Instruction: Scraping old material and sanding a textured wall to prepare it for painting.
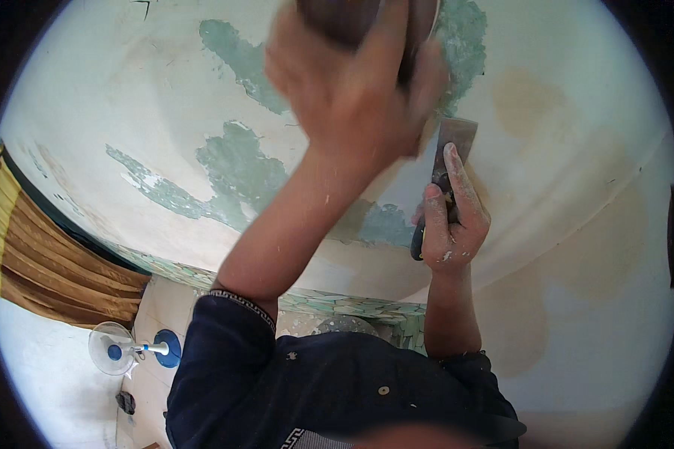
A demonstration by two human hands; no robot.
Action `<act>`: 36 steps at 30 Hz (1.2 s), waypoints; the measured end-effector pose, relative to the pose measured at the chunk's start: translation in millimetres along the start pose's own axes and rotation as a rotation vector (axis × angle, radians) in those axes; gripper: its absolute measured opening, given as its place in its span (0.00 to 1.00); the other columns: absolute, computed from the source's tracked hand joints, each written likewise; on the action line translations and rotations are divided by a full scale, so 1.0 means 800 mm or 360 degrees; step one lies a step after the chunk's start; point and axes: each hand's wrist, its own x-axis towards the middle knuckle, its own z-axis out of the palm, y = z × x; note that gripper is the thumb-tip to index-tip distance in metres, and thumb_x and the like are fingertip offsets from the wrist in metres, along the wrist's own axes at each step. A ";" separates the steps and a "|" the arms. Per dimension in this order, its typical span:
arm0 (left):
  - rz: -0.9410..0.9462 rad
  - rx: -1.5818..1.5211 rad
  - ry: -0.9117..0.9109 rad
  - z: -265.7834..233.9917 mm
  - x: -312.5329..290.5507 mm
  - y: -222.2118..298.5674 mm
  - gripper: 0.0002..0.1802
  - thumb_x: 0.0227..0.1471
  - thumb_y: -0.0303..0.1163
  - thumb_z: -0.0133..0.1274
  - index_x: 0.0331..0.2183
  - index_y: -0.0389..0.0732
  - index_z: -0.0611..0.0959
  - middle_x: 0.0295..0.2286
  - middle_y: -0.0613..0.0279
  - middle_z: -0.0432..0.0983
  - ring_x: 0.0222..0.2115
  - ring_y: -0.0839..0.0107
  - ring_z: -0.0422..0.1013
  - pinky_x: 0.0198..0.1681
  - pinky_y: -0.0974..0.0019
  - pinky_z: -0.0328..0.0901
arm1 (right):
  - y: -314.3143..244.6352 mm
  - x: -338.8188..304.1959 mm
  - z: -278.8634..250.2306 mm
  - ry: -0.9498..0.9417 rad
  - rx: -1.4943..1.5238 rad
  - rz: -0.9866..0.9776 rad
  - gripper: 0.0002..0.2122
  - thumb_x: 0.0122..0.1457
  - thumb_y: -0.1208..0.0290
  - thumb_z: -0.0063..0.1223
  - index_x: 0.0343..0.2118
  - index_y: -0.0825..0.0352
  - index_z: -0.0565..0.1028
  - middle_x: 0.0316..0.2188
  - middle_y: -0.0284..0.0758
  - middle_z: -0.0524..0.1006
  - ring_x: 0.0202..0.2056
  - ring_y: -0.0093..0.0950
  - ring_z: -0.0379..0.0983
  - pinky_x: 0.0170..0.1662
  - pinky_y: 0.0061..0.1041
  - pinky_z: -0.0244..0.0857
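Closed around one black-handled scraper [443, 176], the right hand [457, 236] held it with a single finger laid along the tool toward its one flat metal blade [460, 133] and the thumb pressed on the handle. That blade pointed to the far side, near one pale wall [165, 97]; whether it touched the surface could not be told.

Farther off and to the left, the left hand [352, 97], blurred, was clamped on one dark, rounded thing [338, 19], cut off at the far edge, its kind unclear. The two hands stood apart.

At least four green patches [240, 176] showed on the wall where the pale coat had gone: two beyond the left forearm, one right of the left hand, one nearer, between the arms. On the right lay at least two brownish stains [530, 105]. One strip of green tiles [337, 303] ran along the near side of the wall. To the near left were one fan [114, 350] and one brown-and-yellow curtain [67, 254].
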 end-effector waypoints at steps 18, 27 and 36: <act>-0.0173 -0.0100 -0.0283 -0.026 -0.107 0.031 0.30 0.46 0.44 0.64 0.51 0.42 0.83 0.48 0.30 0.61 0.48 0.43 0.58 0.55 0.53 0.56 | 0.006 -0.002 -0.016 0.0064 0.0289 0.0146 0.22 0.55 0.84 0.50 0.55 0.74 0.73 0.47 0.49 0.79 0.19 0.20 0.73 0.24 0.18 0.67; 0.0037 0.0105 0.0073 0.031 0.073 0.041 0.29 0.49 0.39 0.58 0.53 0.40 0.79 0.51 0.29 0.58 0.49 0.39 0.59 0.54 0.43 0.53 | 0.005 0.000 -0.017 0.0067 0.0293 0.0207 0.21 0.57 0.83 0.46 0.56 0.76 0.71 0.26 0.37 0.75 0.19 0.19 0.67 0.22 0.18 0.64; -0.0091 -0.0027 -0.0171 -0.019 -0.107 0.049 0.29 0.43 0.43 0.65 0.50 0.48 0.84 0.46 0.34 0.66 0.47 0.44 0.60 0.53 0.53 0.56 | 0.013 0.000 -0.019 0.0112 0.0273 0.0164 0.20 0.55 0.84 0.49 0.52 0.74 0.75 0.42 0.46 0.81 0.19 0.21 0.73 0.24 0.20 0.68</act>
